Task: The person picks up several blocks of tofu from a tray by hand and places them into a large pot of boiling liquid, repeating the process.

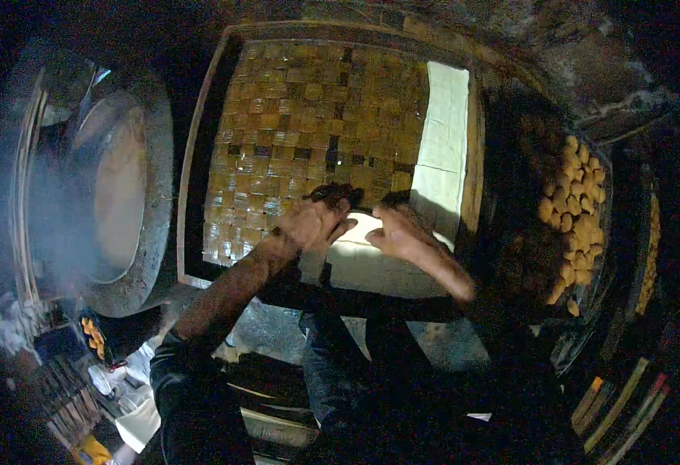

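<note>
Both hands are over the near part of a woven bamboo tray (293,101) set in a wooden frame. Between my fingertips lies the brightly lit edge of a white slab (365,230); it looks soft, but its kind is unclear. My left hand (309,221) has curled fingers at the slab's left end. At the other end my right hand (399,231) pinches it between thumb and fingers. Just nearer me, a shadowed pale piece (382,270) covers the weave. Along the tray's right side runs a strip of flat white pieces (442,116) laid end to end.
Smoke or steam drifts around a large round pan (119,194) of tan liquid at left. Heaped golden-brown puffs (576,201) fill a container at right. Several sticks (626,403) lie lower right. At lower left, a person's white sleeve (140,422) shows beside a dark rack (69,399).
</note>
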### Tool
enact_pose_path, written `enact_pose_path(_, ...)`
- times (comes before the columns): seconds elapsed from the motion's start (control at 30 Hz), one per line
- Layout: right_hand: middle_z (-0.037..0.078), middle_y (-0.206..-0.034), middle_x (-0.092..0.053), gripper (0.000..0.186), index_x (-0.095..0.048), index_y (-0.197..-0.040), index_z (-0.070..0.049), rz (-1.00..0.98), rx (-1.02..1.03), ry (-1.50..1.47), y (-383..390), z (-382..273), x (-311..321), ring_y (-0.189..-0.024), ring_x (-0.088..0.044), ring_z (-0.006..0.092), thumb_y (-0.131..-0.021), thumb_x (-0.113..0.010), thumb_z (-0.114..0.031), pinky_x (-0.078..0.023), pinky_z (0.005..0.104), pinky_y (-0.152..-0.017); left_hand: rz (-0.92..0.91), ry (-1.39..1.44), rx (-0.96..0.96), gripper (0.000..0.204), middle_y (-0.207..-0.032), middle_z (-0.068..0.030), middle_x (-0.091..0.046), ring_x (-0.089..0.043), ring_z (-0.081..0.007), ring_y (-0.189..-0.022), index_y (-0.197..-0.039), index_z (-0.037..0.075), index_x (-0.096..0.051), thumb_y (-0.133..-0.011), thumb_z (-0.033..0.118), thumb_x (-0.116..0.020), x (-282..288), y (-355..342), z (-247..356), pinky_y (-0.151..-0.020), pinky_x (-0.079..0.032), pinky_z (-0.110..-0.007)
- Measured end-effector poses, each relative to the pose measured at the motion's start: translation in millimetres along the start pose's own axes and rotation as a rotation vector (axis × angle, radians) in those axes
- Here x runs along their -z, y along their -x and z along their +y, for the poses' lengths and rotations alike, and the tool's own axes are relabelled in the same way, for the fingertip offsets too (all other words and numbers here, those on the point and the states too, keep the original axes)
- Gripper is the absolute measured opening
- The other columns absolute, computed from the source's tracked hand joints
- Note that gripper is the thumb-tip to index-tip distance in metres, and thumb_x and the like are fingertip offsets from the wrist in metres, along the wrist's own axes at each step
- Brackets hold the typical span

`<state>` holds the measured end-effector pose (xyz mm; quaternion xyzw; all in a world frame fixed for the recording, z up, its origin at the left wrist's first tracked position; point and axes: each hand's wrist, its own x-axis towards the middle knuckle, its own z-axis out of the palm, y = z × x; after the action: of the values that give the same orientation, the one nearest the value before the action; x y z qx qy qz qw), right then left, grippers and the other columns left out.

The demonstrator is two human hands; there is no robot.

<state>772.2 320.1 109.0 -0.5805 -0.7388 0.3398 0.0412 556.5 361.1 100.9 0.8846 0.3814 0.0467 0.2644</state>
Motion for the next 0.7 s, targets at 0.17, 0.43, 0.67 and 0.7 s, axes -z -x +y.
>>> enact_pose_path(0.17, 0.022, -0.086, -0.064, 0.045, -0.058, -0.096, 0.003, -0.120, -0.065, -0.295, -11.7, -1.4, 9.2, -0.076, -0.064, 0.0284, -0.070, -0.077, -0.027, -0.049, 0.0395, -0.067, -0.069, 0.068, -0.117, 0.041, -0.104, -0.0193, -0.061, -0.059, -0.0364, -0.093, -0.110, 0.007, -0.057, -0.090, 0.042, -0.050, 12.9, -3.1, -10.9, -0.080, -0.049, -0.045)
enact_pose_path(0.43, 0.020, -0.083, -0.063, 0.045, -0.059, -0.093, 0.002, -0.103, 0.025, -0.267, -16.2, 1.5, 5.2, -0.078, -0.062, 0.0329, -0.067, -0.078, -0.028, -0.048, 0.0405, -0.068, -0.162, 0.686, -0.087, 0.027, -0.100, -0.0175, -0.059, -0.058, -0.0367, -0.091, -0.102, 0.004, -0.056, -0.086, 0.026, -0.055, -31.7, 4.0, -51.0, -0.076, -0.049, -0.045)
enact_pose_path(0.67, 0.023, -0.080, -0.062, 0.045, -0.060, -0.097, 0.003, -0.079, 0.062, -0.160, -17.1, 12.1, 5.7, -0.075, -0.062, 0.0351, -0.066, -0.077, -0.027, -0.047, 0.0422, -0.067, -0.049, 0.158, -0.084, 0.033, -0.092, -0.0191, -0.061, -0.061, -0.0358, -0.082, -0.105, 0.005, -0.055, -0.085, 0.031, -0.057, -8.8, -5.2, -14.2, -0.068, -0.051, -0.044)
enact_pose_path(0.7, 0.023, -0.079, -0.061, 0.045, -0.060, -0.096, 0.002, -0.080, 0.060, -0.141, -16.9, 12.0, 6.1, -0.075, -0.061, 0.0348, -0.066, -0.077, -0.027, -0.047, 0.0421, -0.066, -0.234, 0.154, -0.020, 0.038, -0.098, -0.0203, -0.061, -0.061, -0.0346, -0.085, -0.109, 0.005, -0.054, -0.086, 0.036, -0.056, -3.1, -8.7, -14.7, -0.068, -0.052, -0.043)
